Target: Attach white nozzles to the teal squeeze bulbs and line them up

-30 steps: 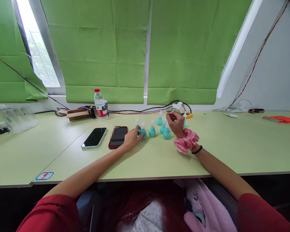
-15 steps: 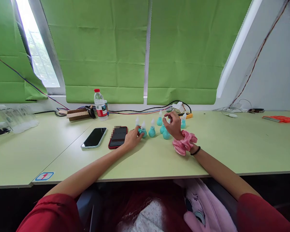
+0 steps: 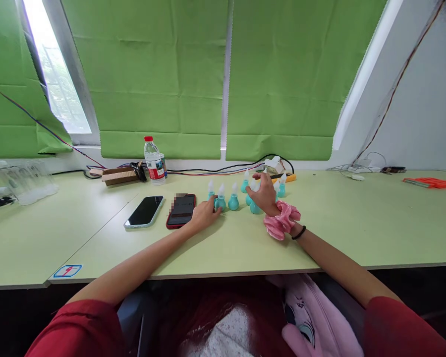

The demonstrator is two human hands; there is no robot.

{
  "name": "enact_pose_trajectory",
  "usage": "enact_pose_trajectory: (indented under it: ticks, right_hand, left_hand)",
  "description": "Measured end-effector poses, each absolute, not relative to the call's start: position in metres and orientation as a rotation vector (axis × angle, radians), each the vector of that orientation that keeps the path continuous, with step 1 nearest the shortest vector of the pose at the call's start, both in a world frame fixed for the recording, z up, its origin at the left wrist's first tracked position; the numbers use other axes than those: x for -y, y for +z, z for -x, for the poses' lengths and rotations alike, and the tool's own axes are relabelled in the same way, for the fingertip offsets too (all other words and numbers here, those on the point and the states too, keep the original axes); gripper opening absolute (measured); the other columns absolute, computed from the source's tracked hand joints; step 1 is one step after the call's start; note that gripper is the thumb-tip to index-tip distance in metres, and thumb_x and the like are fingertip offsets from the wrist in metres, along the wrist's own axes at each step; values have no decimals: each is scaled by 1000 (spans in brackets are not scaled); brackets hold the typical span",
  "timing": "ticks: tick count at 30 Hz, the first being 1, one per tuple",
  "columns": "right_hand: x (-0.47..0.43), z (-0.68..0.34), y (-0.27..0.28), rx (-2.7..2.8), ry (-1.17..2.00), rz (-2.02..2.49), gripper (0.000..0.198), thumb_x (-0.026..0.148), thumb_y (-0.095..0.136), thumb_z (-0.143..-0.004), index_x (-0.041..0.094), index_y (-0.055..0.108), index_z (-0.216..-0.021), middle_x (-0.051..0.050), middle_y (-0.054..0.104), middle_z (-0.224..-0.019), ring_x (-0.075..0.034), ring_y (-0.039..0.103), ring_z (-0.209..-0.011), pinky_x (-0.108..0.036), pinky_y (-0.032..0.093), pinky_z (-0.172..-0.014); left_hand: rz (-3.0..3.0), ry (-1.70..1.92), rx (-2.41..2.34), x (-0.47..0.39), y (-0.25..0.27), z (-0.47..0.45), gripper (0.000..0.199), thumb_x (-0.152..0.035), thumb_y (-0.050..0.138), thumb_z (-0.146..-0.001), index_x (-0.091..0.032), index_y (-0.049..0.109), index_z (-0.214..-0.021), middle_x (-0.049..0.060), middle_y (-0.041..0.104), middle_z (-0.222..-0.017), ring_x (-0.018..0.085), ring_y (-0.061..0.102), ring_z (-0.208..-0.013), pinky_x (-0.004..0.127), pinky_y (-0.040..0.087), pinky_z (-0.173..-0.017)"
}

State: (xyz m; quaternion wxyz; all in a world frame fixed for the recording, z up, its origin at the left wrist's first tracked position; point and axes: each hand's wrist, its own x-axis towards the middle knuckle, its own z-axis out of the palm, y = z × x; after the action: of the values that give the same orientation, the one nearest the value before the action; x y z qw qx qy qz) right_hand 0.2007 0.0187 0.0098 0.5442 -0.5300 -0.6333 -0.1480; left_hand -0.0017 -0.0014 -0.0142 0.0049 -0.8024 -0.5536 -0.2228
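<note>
Several small turquoise bulb-shaped lights with white flame-like tips stand upright on the table. My left hand (image 3: 205, 213) rests beside the left cluster, its thumb and fingers closed at the side of one bulb light (image 3: 220, 202). Just right of that stands another bulb light (image 3: 233, 199), touched by neither hand. Over the right cluster is my right hand (image 3: 264, 193), fingers curved and thumb apart from them. A white tip shows in the gap between them; whether the hand touches it I cannot tell. The hand partly hides several lights, including one low bulb (image 3: 254, 208).
Two phones, one pale-edged (image 3: 144, 212) and one red-cased (image 3: 181, 210), lie left of my left hand. Behind them stand a water bottle (image 3: 155, 166) and an open cardboard box (image 3: 121, 175). Cables and an orange-yellow tool (image 3: 290, 178) lie at the back.
My right hand has shifted slightly left and its thumb and fingers have spread from a near-closed ring around a white tip. My left hand stays nearly in place.
</note>
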Motion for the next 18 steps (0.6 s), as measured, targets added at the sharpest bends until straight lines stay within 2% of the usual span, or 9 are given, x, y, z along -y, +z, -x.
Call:
enact_pose_trajectory:
  ticks: [4, 8, 13, 15, 18]
  right_hand:
    - [-16, -199, 8, 1557, -268, 1387, 30, 28, 51, -60, 19, 43, -88, -4, 52, -85, -19, 49, -80, -29, 37, -62]
    - [-10, -195, 9, 1653, -136, 1559, 32, 27, 48, -64, 19, 41, -95, 0, 56, -68, -17, 51, -65, -25, 31, -51]
    - [-5, -188, 6, 1856, -140, 1505, 46, 24, 48, -66, 17, 34, -108, -1, 58, -70, -17, 53, -65, -23, 29, -51]
    - [-3, -186, 3, 1973, -139, 1532, 41, 25, 49, -65, 18, 39, -104, -1, 58, -71, -16, 52, -65, -22, 29, -51]
    - [-2, -183, -1, 2110, -235, 1575, 21, 26, 47, -68, 19, 49, -87, -3, 58, -75, -16, 52, -71, -22, 30, -55]
  left_hand:
    - [2480, -856, 1803, 9, -11, -1, 49, -40, 37, -78, -18, 23, -119, 2, 57, -70, 19, 56, -68, 24, 33, -53]
    - [2522, -1072, 1661, 19, -5, -3, 36, -35, 35, -79, -18, 27, -110, -2, 51, -60, 15, 51, -57, 23, 30, -51]
    - [2710, -1128, 1376, 29, -4, -8, 23, -31, 34, -79, -20, 37, -100, -6, 43, -55, 11, 43, -49, 21, 27, -50]
    - [2763, -1117, 1299, 30, -5, -9, 21, -30, 33, -80, -20, 40, -96, -6, 40, -52, 10, 39, -48, 21, 25, -49]
    - [2784, -1085, 1294, 29, -7, -10, 20, -30, 32, -81, -19, 43, -93, -6, 39, -51, 10, 38, -47, 22, 23, -48]
